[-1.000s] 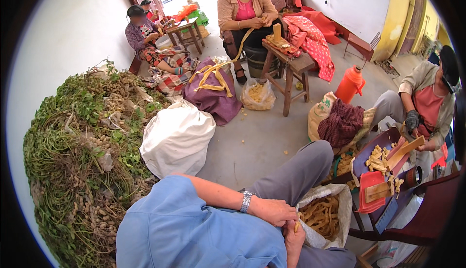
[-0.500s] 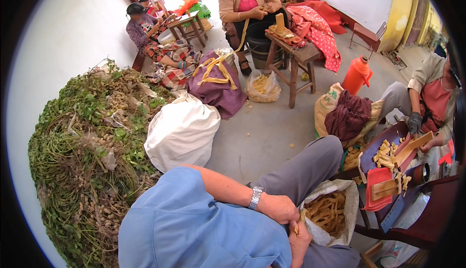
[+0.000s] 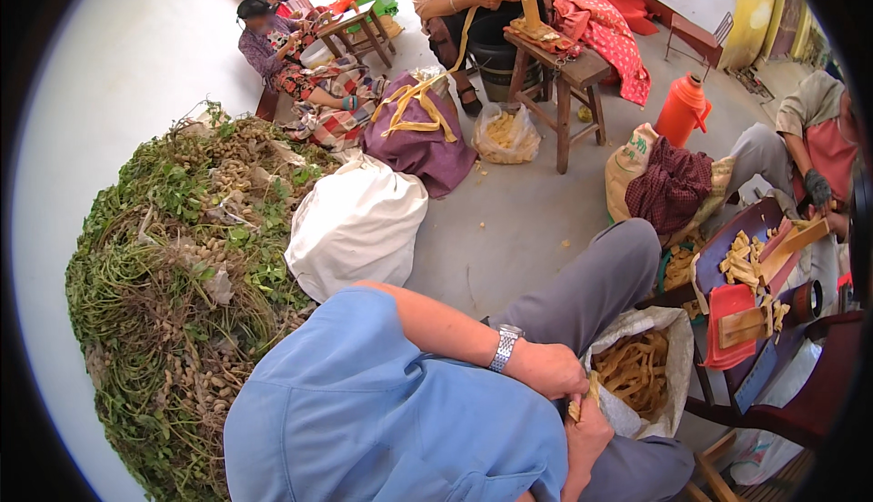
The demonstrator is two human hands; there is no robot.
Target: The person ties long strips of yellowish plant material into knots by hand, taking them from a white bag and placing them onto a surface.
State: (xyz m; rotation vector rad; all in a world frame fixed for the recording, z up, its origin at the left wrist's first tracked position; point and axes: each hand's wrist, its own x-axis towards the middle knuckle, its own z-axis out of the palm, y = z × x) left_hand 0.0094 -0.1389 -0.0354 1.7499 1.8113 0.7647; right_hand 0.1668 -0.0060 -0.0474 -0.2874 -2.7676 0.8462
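My left hand [image 3: 548, 370], below a silver watch [image 3: 506, 348], is closed with its fingertips at a pale yellow, fibrous strip [image 3: 594, 386]. Just below it, my right hand [image 3: 589, 431] also grips this strip, with a short folded end [image 3: 575, 408] showing by the thumb. The two hands almost touch, and the fingers partly hide the strip. Beside them, between my legs and the low table, an open white woven sack [image 3: 679, 325] holds many similar yellow-brown strips [image 3: 636, 367].
A heap of pulled peanut plants [image 3: 182, 293] rises at left, beside a white cloth bundle [image 3: 359, 220]. An orange flask [image 3: 682, 109] stands beyond my knee. At right, a low table [image 3: 766, 370] bears cut pieces and a wooden block [image 3: 743, 327]. Other people sit working around the room.
The view has shifted, so most of the scene sits farther right. Both my hands stay together on the strip. The person across holds their hands farther apart on a strip.
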